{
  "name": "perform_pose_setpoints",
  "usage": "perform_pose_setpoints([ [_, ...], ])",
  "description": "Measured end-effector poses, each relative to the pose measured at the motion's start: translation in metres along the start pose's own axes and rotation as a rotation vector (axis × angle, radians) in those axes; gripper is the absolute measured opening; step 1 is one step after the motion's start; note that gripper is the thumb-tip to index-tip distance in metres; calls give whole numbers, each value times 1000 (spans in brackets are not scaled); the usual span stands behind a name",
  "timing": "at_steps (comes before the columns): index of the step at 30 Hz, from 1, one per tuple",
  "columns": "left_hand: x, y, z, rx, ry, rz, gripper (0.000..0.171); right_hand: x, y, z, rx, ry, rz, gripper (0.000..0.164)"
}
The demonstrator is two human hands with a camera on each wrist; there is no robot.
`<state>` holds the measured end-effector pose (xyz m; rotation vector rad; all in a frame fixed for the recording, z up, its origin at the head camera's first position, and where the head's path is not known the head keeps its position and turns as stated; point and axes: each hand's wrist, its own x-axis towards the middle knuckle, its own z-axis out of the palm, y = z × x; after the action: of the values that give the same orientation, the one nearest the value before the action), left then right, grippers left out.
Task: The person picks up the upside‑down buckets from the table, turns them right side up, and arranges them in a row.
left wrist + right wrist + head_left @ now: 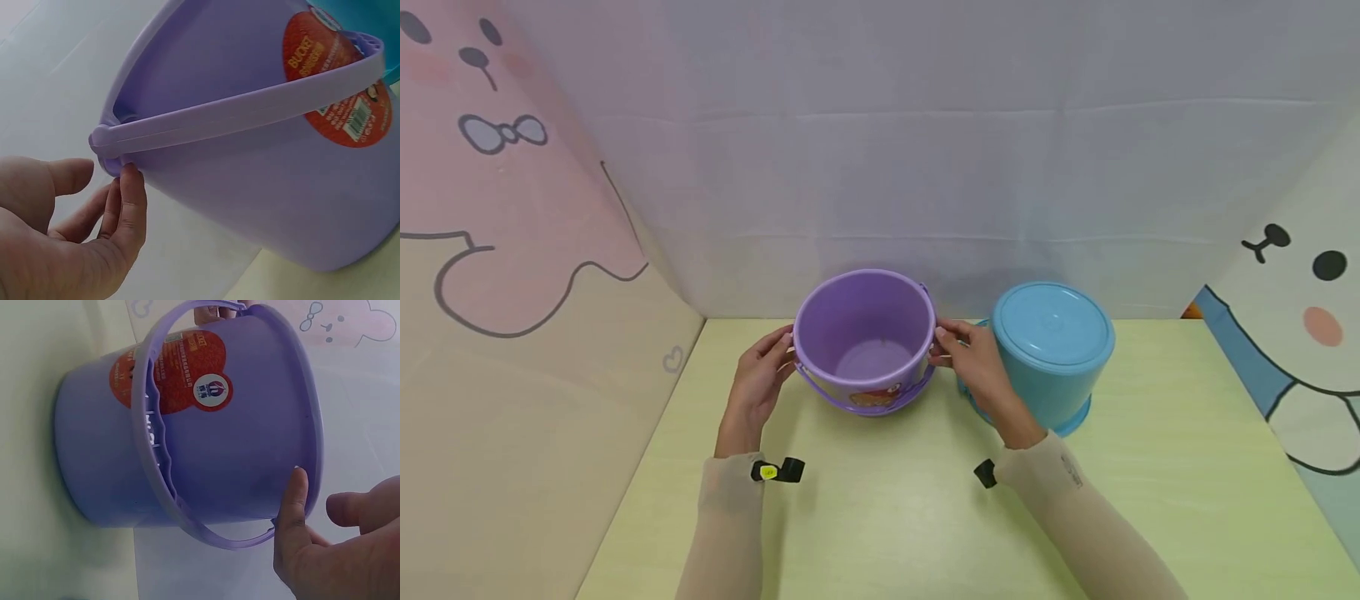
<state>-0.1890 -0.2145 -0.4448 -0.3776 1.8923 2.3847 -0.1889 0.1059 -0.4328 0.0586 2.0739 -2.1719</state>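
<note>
A purple plastic bucket (865,300) stands on the table with its mouth up. Its handle (250,119) hangs down over the near side, crossing a red label (319,50). At the bucket's left side is my left hand (758,385), fingertips touching just under the rim by the handle joint, thumb a little apart from it. My right hand (983,367) is at the opposite side. Its index finger lies against the outer wall below the rim, and the thumb stands off the rim in the right wrist view.
A blue bucket (1052,325) stands upside down to the right, close beside my right hand and forearm. Behind both buckets hangs a pale cloth (880,167). Printed cloth panels flank the light yellow-green table (880,500).
</note>
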Motion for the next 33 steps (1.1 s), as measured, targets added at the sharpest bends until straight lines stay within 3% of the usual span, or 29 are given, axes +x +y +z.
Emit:
perform_pose_setpoints([
  [13, -18, -23, 4, 23, 106, 88, 35, -22, 9, -10, -46, -40, 32, 37],
  [33, -45, -66, 9, 62, 167, 55, 27, -52, 28, -23, -72, -83, 5, 34],
])
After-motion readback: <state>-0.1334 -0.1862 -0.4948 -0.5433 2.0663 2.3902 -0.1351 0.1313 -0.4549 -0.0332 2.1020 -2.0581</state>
